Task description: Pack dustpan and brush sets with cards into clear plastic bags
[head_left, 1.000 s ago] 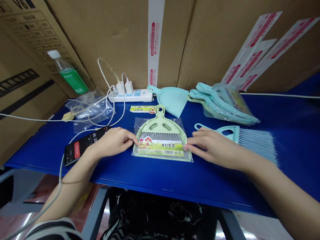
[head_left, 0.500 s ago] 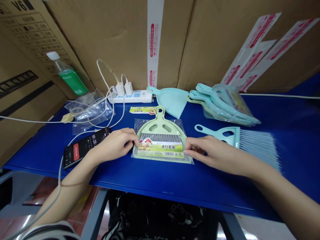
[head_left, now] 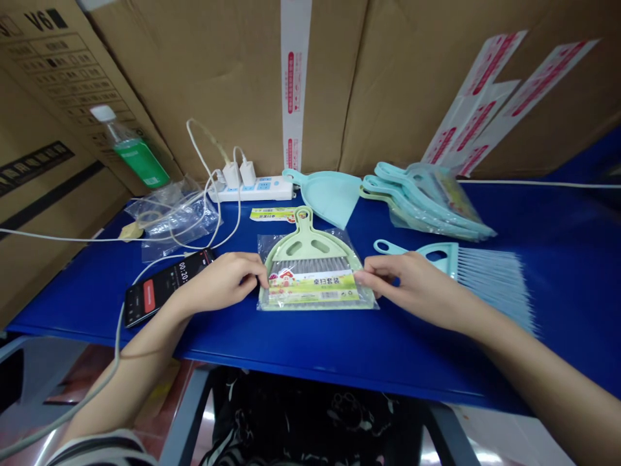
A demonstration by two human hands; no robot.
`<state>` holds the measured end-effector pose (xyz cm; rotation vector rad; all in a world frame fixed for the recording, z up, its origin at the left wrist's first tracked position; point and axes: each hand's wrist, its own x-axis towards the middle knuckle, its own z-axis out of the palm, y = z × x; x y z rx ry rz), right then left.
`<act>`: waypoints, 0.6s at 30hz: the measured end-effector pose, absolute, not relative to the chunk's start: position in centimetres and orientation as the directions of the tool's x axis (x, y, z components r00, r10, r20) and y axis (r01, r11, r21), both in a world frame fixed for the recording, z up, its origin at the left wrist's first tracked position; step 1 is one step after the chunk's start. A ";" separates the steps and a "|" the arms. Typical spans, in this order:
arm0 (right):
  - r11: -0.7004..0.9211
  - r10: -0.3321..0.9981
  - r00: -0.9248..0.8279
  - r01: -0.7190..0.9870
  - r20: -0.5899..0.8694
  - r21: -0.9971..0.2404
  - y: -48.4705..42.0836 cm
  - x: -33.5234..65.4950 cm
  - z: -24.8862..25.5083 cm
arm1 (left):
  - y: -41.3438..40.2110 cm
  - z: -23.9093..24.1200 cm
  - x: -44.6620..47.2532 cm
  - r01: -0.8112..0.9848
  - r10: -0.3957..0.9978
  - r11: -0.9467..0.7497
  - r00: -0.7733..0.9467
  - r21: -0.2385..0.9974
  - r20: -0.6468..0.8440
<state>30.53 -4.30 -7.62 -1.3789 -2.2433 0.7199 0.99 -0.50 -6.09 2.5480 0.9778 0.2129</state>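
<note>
A green dustpan and brush set point(head_left: 306, 249) lies flat on the blue table in a clear plastic bag, its handle pointing away from me. A printed label card point(head_left: 313, 286) covers the lower part of the grey bristles. My left hand point(head_left: 235, 278) has its curled fingers pinched on the bag's left edge. On the opposite edge, my right hand point(head_left: 405, 281) grips between thumb and fingers, the thumb touching the card's right end. Partly behind the right hand lies a loose blue brush point(head_left: 492, 278) with pale bristles.
Behind the set are a blue dustpan point(head_left: 330, 193), another card point(head_left: 272, 214) and a white power strip point(head_left: 274, 188). Several bagged sets point(head_left: 431, 200) are stacked back right. Left are a phone point(head_left: 167, 288), crumpled plastic point(head_left: 177, 220), cables and a bottle point(head_left: 140, 158). Cardboard boxes point(head_left: 218, 65) stand behind.
My right thumb has shifted inward onto the card's right end, and the card sits slightly higher and straighter. My left hand stays at the left edge. The view has shifted slightly.
</note>
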 end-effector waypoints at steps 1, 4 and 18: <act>0.368 0.908 -0.410 0.689 0.083 -0.624 -4.3 30.6 -7.5 | -0.5 -6.1 1.0 0.602 0.665 -0.673 0.747 0.430 -0.006; 0.335 0.925 -0.368 0.659 0.100 -0.673 -4.2 30.9 -7.3 | -0.4 -6.1 0.8 0.586 0.658 -0.662 0.753 0.467 -0.012; 0.046 0.997 -0.061 -0.016 0.047 -0.999 -6.6 27.8 -10.6 | -2.2 -7.6 2.7 0.347 0.569 -0.533 0.822 0.772 0.023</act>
